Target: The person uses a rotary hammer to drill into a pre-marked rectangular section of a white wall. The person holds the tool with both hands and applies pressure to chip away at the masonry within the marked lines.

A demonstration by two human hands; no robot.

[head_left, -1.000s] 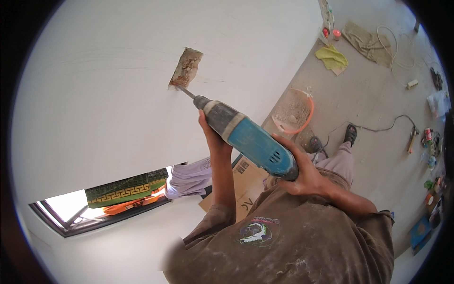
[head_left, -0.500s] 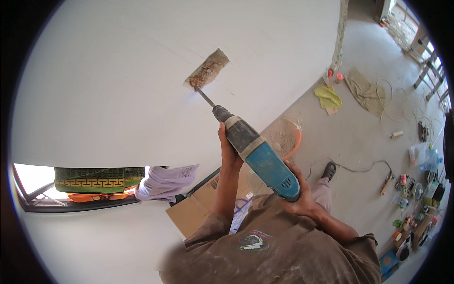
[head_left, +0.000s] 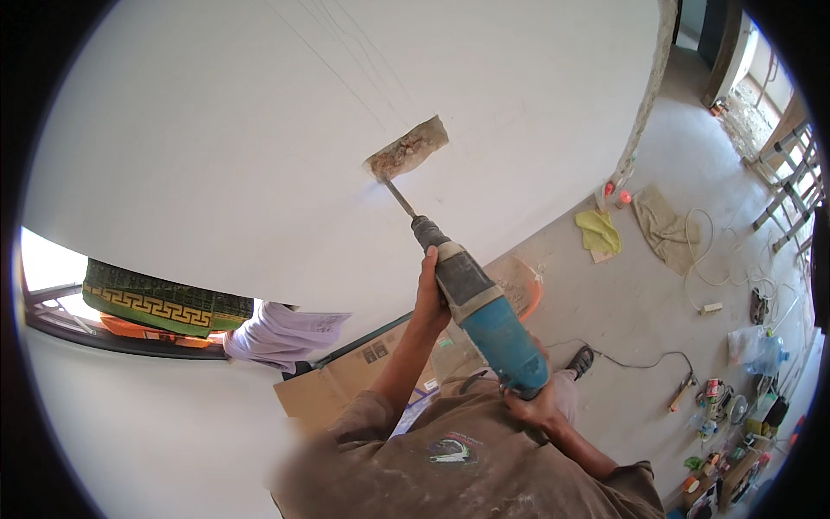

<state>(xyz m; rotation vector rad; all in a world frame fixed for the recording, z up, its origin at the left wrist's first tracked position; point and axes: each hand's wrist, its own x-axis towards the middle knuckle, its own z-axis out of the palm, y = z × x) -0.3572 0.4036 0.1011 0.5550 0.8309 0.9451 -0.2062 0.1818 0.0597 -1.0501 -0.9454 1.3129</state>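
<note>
A blue and black rotary hammer (head_left: 500, 336) slants up toward the white wall (head_left: 216, 130). Its steel bit (head_left: 399, 197) meets the lower left end of a rough rectangular cavity (head_left: 406, 149) with crumbly brown material exposed in it. My left hand (head_left: 430, 290) is closed round the tool's front, just behind the black nose. At the rear end my right hand (head_left: 532, 402) grips it, partly hidden under the housing. Thin drawn lines run down the wall toward the cavity.
An orange-rimmed bucket (head_left: 529, 290), cardboard (head_left: 316, 389), cloths (head_left: 666, 229), cables, a water jug (head_left: 769, 355) and scattered tools lie on the floor. A ladder (head_left: 787, 186) stands right, near a doorway (head_left: 718, 52). Left, fabrics (head_left: 160, 303) hang in a window opening.
The view has swung, so the cavity and tool appear farther right and lower, and more doorway and ladder show. Both hands still hold the tool, bit at the cavity's end.
</note>
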